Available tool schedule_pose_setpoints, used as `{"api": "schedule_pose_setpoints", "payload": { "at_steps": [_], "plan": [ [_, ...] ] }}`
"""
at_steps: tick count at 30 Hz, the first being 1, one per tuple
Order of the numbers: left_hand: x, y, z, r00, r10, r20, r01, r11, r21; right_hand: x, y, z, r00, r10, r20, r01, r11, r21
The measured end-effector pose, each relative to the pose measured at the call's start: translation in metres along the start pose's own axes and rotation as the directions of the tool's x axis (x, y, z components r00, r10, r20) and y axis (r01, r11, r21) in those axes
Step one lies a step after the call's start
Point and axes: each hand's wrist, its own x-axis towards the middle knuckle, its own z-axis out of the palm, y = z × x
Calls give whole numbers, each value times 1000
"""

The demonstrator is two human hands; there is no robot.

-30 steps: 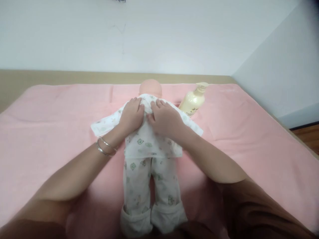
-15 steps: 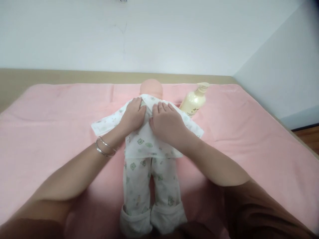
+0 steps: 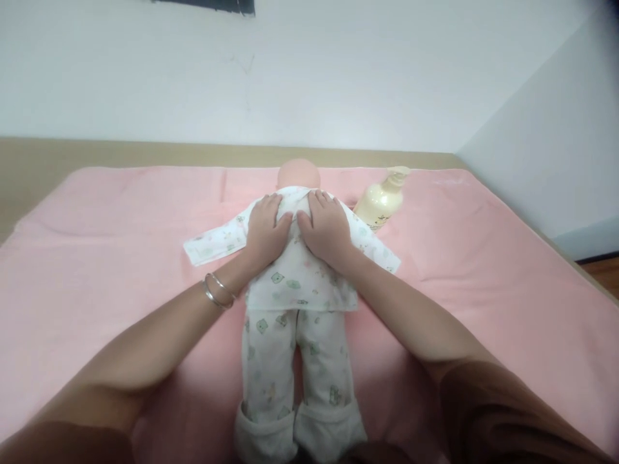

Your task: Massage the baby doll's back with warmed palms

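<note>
At the near end, trousers (image 3: 271,354) with turned-up cuffs are worn by a doll (image 3: 300,287), which is laid lengthwise on a pink blanket (image 3: 120,258). Two bangles (image 3: 217,290) are worn on the left wrist. The doll's patterned shirt (image 3: 294,299) is pressed by the left hand (image 3: 267,229) and right hand (image 3: 329,229), both spread flat, thumbs held out, nothing seen gripped. Past the right-side sleeve, a pale yellow pump bottle (image 3: 380,203) is seen leaning; its base is hidden, its contents cannot be told.
</note>
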Motion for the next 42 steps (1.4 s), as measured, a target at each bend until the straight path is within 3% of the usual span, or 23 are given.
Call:
{"api": "schedule_pose_setpoints", "payload": {
  "at_steps": [8, 15, 19, 26, 30, 35, 39, 42],
  "plan": [
    [-4, 2, -6, 1000, -21, -6, 20, 995, -99, 1, 7, 7, 997, -48, -59, 48, 999, 1],
    [-3, 3, -10, 999, -11, -46, 4, 989, -150, -18, -12, -9, 992, -128, 20, 130, 979, -155],
    [-1, 0, -8, 997, -19, -75, 5, 982, -189, -26, -19, -15, 983, -159, 92, 167, 981, -95],
    [-22, 17, -8, 1000, -3, 17, 4, 998, -64, 9, 1, -9, 984, -12, 178, 6, 999, 39],
    [-30, 23, -6, 999, 27, 24, -25, 996, -86, 10, 2, -7, 989, -29, 144, 29, 1000, -2],
    [-10, 13, -12, 991, -125, 49, 128, 990, -52, -20, -18, -16, 985, -108, 131, 124, 985, -119],
    [-3, 7, -12, 995, -89, 52, 88, 996, 4, -31, -25, -19, 969, -204, 138, 220, 969, -112],
    [-10, 15, -13, 996, -49, 75, 41, 993, 108, -15, -13, -15, 978, -144, 152, 153, 987, -54]
  ]
}}
